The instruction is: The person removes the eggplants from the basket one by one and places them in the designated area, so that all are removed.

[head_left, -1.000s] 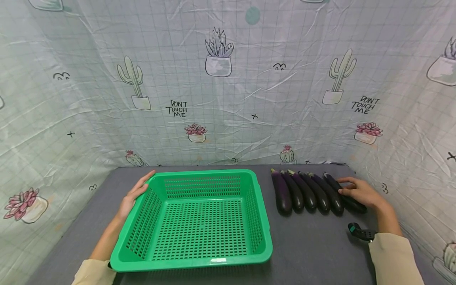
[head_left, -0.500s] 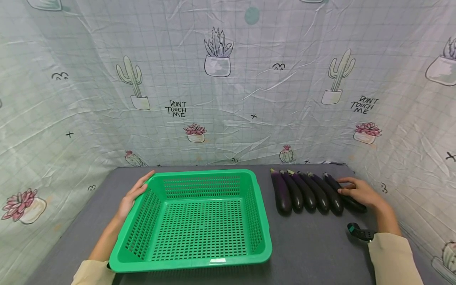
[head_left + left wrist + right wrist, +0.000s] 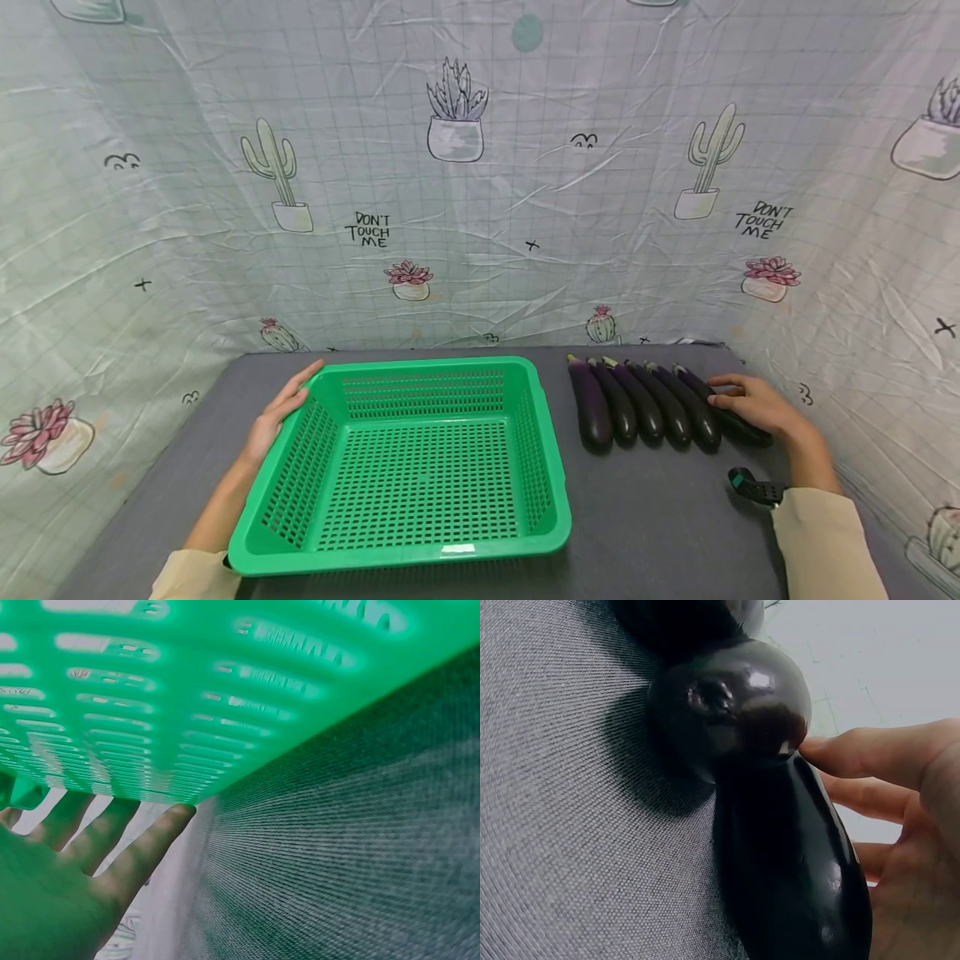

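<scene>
My left hand (image 3: 272, 418) lies along the outer left side of a green plastic basket (image 3: 551, 433); in the left wrist view its fingers (image 3: 146, 847) are straight against the slotted wall. Over at the right, my right hand (image 3: 761, 407) holds the rightmost eggplant (image 3: 738, 427), which lies slanted on the table. In the right wrist view the thumb (image 3: 877, 754) reaches that eggplant's side (image 3: 795, 862), beside the rounded end of a neighbouring eggplant (image 3: 735, 705). Its other fingers are partly hidden behind the eggplant. Several dark purple eggplants (image 3: 592, 408) lie in a row, stems pointing away.
A grey tabletop (image 3: 645, 525) carries everything. Behind it and at both sides hangs a pale cloth (image 3: 480, 208) printed with cacti. The basket's slotted floor (image 3: 423, 483) is bare. A black wrist strap with a small device (image 3: 753, 485) sits at the right wrist.
The stem end of the rightmost eggplant has shifted slightly left, closer to its neighbour. The left hand and basket stay in place; the whole view drifts slightly.
</scene>
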Action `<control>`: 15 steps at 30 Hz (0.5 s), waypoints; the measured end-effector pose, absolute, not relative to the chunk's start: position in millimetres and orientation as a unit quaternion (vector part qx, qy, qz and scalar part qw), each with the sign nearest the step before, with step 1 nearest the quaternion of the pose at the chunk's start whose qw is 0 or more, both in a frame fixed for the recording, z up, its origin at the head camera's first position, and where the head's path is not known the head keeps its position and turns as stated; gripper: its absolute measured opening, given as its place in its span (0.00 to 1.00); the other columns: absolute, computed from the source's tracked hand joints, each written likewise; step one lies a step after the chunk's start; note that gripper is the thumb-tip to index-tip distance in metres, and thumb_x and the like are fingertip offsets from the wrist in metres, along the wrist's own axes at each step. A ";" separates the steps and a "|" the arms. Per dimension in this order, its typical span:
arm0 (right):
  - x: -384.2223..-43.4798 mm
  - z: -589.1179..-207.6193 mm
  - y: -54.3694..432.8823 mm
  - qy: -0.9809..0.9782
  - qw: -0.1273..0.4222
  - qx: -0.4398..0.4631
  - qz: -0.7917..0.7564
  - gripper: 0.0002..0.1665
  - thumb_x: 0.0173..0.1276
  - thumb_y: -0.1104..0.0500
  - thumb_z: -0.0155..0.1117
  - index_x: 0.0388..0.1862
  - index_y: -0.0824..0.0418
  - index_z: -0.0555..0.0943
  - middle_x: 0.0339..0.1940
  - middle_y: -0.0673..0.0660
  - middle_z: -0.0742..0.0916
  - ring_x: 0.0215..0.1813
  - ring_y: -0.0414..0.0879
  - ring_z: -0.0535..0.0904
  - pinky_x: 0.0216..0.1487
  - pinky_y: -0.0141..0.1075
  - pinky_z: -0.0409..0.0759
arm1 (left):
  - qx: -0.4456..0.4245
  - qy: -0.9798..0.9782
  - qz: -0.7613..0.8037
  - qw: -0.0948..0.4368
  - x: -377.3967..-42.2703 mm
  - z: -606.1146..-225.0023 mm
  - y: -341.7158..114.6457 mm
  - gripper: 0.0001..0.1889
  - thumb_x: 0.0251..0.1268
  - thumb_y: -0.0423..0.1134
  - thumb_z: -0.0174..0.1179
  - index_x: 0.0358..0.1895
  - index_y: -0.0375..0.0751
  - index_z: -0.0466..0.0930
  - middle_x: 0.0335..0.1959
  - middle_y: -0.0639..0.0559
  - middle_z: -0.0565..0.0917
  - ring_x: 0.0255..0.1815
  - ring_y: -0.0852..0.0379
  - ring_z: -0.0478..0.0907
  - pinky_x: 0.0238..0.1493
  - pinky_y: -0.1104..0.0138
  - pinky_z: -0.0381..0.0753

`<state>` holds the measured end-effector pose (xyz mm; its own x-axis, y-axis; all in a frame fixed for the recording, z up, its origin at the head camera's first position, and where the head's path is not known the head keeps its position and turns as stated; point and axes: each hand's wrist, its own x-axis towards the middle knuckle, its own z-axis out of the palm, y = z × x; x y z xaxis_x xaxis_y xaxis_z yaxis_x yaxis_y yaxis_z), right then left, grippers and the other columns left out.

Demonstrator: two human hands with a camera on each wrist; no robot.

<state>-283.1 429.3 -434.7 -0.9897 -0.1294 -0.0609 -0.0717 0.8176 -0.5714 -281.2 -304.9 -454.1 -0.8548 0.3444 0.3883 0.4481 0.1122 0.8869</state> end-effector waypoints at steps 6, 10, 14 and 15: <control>-283.8 -435.0 430.4 0.952 0.057 -0.049 -0.298 0.31 0.81 0.57 0.56 0.69 0.81 0.68 0.64 0.85 0.76 0.62 0.77 0.77 0.55 0.61 0.82 | -0.271 -0.739 -0.616 0.037 -280.5 -453.5 -304.5 0.28 0.87 0.36 0.30 0.84 0.34 0.45 0.79 0.68 0.56 0.73 0.85 0.53 0.63 0.82 0.58; -283.0 -435.5 430.5 0.951 0.059 -0.053 -0.299 0.31 0.81 0.57 0.56 0.70 0.81 0.68 0.64 0.85 0.76 0.63 0.78 0.77 0.55 0.61 0.82 | -0.273 -0.733 -0.622 0.030 -280.4 -453.5 -304.2 0.28 0.88 0.36 0.29 0.84 0.34 0.44 0.80 0.67 0.55 0.73 0.84 0.53 0.63 0.81 0.59; -281.5 -435.6 429.6 0.951 0.042 -0.056 -0.301 0.30 0.81 0.57 0.55 0.69 0.81 0.68 0.64 0.85 0.76 0.62 0.78 0.77 0.55 0.62 0.82 | -0.271 -0.741 -0.613 0.040 -280.6 -453.5 -304.7 0.28 0.87 0.36 0.30 0.84 0.32 0.45 0.78 0.70 0.56 0.73 0.85 0.52 0.62 0.82 0.58; -281.1 -435.2 429.4 0.951 0.039 -0.056 -0.302 0.30 0.82 0.57 0.54 0.69 0.81 0.68 0.64 0.85 0.76 0.62 0.78 0.77 0.54 0.62 0.82 | -0.270 -0.743 -0.611 0.043 -280.6 -453.5 -304.8 0.28 0.87 0.36 0.30 0.84 0.32 0.45 0.78 0.71 0.56 0.73 0.85 0.52 0.62 0.82 0.58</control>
<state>-281.1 429.4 -435.2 -0.9908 -0.1292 -0.0404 -0.0823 0.8120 -0.5778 -280.6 -304.8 -453.5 -0.8501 0.3491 0.3944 0.4545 0.1080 0.8842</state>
